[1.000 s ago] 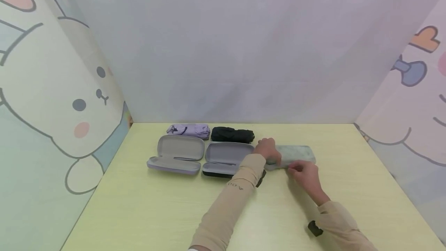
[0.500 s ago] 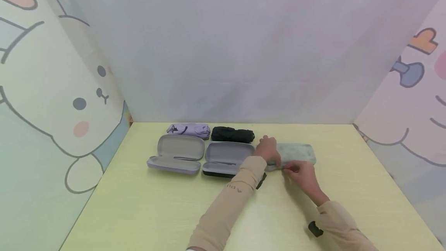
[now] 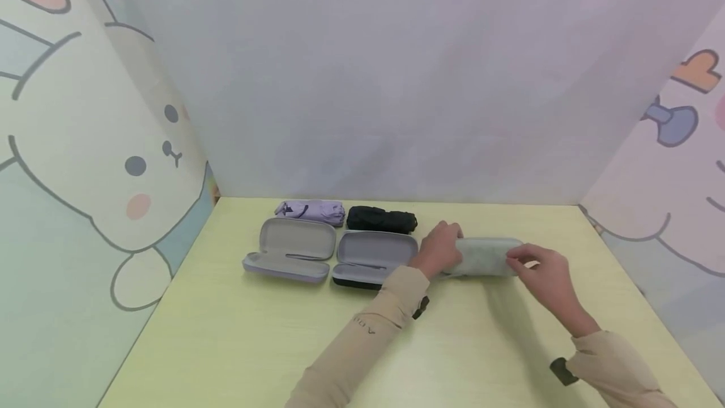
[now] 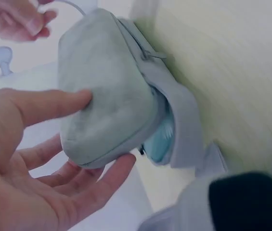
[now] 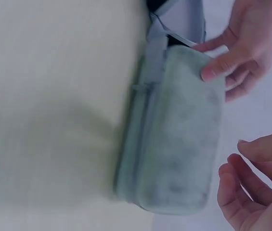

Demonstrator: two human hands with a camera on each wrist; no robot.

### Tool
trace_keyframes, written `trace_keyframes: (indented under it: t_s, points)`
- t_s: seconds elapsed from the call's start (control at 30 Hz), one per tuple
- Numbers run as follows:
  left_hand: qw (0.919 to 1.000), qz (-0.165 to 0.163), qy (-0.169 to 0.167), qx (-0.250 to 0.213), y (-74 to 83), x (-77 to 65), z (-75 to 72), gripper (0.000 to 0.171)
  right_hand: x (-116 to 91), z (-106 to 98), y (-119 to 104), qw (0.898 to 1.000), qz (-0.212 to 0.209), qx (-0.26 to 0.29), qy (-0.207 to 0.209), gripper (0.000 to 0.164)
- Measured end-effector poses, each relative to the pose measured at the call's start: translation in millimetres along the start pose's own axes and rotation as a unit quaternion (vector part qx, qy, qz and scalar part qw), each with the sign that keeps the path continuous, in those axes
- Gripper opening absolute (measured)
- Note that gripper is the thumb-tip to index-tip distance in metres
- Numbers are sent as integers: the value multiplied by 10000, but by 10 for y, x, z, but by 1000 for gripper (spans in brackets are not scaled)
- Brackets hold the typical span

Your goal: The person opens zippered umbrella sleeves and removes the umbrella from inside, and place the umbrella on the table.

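Note:
A pale green zip case [image 3: 484,257] lies on the right of the table, tilted so its top faces me. My left hand [image 3: 438,247] grips its left end. In the left wrist view, that thumb presses the lid while the fingers lie round the edge. There the zip is undone at the end, and something teal [image 4: 161,137] shows inside; its kind is unclear. The zip pull [image 4: 155,54] sits partway along the front side. At the case's right end is my right hand [image 3: 544,272]. In the right wrist view, its fingers are loosely bent with nothing between them, apart from the case.
Left of the zip case stand two opened hinged cases, one black [image 3: 376,248] and one lilac [image 3: 297,238], both lined in grey. Behind them lie a black rolled umbrella-like bundle [image 3: 382,219] and a lilac one [image 3: 317,211]. A pale backdrop [image 3: 391,112] rises behind the table.
My right hand has left the zip case's front edge and moved right to its far end. The case has tipped up towards me, with my left hand still at its left end.

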State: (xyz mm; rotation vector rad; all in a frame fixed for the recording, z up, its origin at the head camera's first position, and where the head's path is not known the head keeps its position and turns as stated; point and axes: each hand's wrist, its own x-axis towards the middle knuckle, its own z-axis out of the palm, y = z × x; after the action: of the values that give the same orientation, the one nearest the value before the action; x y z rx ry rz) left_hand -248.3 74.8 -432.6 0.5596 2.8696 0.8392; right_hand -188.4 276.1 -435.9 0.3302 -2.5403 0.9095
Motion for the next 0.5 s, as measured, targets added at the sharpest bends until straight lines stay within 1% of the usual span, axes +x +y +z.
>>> trace_keyframes:
  t_s: [0.13,0.27,0.33,0.4,0.5]
  points:
    - [9998,145,131,-13,70,-145,29,31,87,-206,4,10000,21,-23,22,6]
    - [9983,545,189,-76,132,-323,80,19,180,-339,70,9999,5,-29,-143,8]
    - [9972,722,148,-78,161,-413,105,12,221,-371,131,9995,-14,-54,-313,10]
    - [9965,828,93,4,188,-493,130,9,255,-383,190,9984,-13,-88,-563,14]
    - [9952,905,96,350,213,-586,171,9,307,-365,302,9946,-9,-212,-1017,22]
